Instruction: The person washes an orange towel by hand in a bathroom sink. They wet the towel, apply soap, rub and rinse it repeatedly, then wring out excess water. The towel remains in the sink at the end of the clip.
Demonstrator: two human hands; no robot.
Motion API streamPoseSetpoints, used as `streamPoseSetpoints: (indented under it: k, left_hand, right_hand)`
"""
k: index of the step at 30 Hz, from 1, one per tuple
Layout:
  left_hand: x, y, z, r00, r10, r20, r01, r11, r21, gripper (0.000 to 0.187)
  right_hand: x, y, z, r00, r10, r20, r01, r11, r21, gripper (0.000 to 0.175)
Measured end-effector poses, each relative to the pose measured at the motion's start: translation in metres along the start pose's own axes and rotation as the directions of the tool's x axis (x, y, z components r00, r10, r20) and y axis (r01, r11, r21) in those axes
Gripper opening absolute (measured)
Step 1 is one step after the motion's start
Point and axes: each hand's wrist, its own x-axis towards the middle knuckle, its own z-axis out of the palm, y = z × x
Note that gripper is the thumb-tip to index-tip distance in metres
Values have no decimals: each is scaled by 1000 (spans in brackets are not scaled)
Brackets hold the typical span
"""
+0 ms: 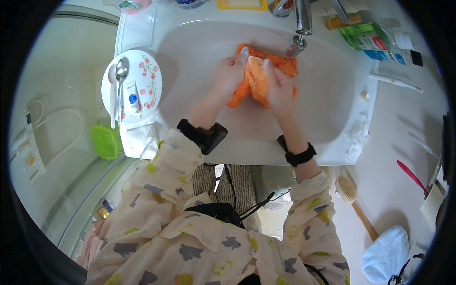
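Note:
Over the basin of a white washbasin [313,117], both my hands grip a bunched orange cloth [258,80]. My left hand [229,73] pinches its left side, thumb on top. On the right part of the cloth is my right hand [281,87], slightly blurred, with its fingers curled into the fabric. Whitish patches, perhaps lather, show on the thumbs. Just above the cloth, the chrome faucet [303,21] ends in a jointed nozzle [295,46]. No water stream can be made out.
A floral plate [142,110] carrying two spoons and a small tube stands on the left rim. Bottles, including a green one [365,35], lie at the upper right. Crumpled white tissue [358,133] rests on the right rim. A wooden-handled brush [347,188] hangs at the lower right.

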Motion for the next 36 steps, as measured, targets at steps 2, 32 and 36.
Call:
streamPoseSetpoints:
  k: [2, 32, 36]
  left_hand:
    - [-2, -2, 9, 1000, 6, -15, -6, 1000, -18, 33]
    - [-2, -4, 15, 970, -236, 60, 238, 971, -35, 29]
    - [-4, -3, 19, 971, -236, 20, 237, 971, -40, 31]
  right_hand:
    - [-5, -2, 11, 994, -95, 61, 110, 929, -353, 33]
    - [15, 4, 11, 999, -37, 38, 50, 878, -477, 40]
    - [18, 7, 9, 995, 97, 2, -86, 888, -451, 39]
